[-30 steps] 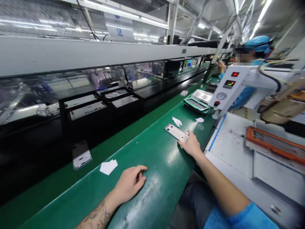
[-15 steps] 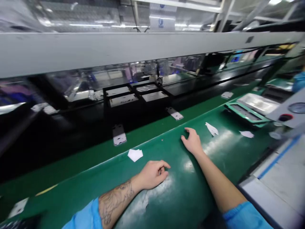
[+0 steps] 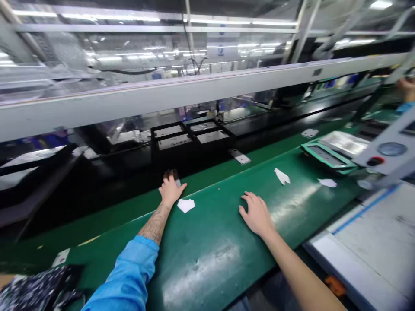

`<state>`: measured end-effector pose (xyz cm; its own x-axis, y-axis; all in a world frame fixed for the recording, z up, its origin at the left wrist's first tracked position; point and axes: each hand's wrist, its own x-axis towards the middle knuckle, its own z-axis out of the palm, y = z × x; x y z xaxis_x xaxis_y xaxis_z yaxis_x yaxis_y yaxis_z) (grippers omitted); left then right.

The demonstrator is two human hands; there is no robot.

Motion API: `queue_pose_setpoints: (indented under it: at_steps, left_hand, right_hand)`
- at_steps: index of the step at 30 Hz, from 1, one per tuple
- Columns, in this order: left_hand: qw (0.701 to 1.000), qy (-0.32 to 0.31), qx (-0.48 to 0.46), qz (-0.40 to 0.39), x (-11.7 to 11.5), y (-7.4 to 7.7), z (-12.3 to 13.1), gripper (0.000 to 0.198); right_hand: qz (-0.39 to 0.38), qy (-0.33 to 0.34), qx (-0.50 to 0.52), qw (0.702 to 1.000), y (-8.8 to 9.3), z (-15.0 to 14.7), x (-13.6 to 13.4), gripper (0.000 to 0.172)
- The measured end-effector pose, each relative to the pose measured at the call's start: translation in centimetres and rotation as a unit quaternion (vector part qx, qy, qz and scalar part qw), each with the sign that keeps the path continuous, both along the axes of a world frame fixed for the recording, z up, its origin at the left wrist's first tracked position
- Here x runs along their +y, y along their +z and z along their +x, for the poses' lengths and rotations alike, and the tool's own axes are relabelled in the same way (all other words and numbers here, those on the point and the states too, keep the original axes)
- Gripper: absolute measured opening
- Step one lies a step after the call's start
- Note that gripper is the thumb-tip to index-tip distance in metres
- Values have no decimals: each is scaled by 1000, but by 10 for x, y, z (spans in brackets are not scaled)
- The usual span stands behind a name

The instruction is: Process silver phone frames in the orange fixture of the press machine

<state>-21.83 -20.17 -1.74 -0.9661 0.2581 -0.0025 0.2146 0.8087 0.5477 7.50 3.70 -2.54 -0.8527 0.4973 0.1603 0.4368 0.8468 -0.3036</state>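
My left hand (image 3: pixel 170 190) is stretched forward over the near phone-sized panel (image 3: pixel 177 179), covering most of it. Its fingers lie across the panel and the thumb sticks out to the right, so the hand looks open. My right hand (image 3: pixel 257 213) rests low over the green work surface (image 3: pixel 223 224), open, fingers slightly bent, holding nothing. A white paper scrap (image 3: pixel 186 205) lies just right of my left wrist. Another phone-sized panel (image 3: pixel 240 156), pale with a darker far end, lies farther right on the back strip.
A black frame with pale panels (image 3: pixel 175 141) stands behind. To the right lie more paper scraps (image 3: pixel 282 176), a green-rimmed tray (image 3: pixel 327 156) and a grey machine with a gauge (image 3: pixel 392 149). A white beam (image 3: pixel 181 93) crosses overhead. Another person's hand (image 3: pixel 407 88) shows at the far right.
My left hand has moved forward and left from the work surface onto the near panel. My right hand has drawn back slightly. The camera view has shifted.
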Motion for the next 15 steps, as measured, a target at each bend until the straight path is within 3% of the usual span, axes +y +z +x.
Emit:
queue_pose_setpoints:
  at_steps: [4, 7, 9, 12, 15]
  left_hand:
    - [1000, -8, -14, -23, -1, 6, -6, 91]
    - [999, -29, -29, -2, 0, 21, -16, 101]
    - [997, -62, -36, 32, 9, 28, -9, 102]
    - [976, -188, -47, 104, 33, 25, 36, 106]
    - [924, -359, 28, 126, 56, 7, 105, 92]
  right_hand:
    - [-38, 2, 17, 999, 17, 21, -18, 33]
    - [-88, 11, 54, 995, 22, 65, -46, 33]
    - [-135, 10, 93, 986, 22, 104, -69, 31]
    - [-209, -9, 165, 964, 21, 176, -100, 23]
    - [-233, -48, 178, 955, 24, 259, -119, 21]
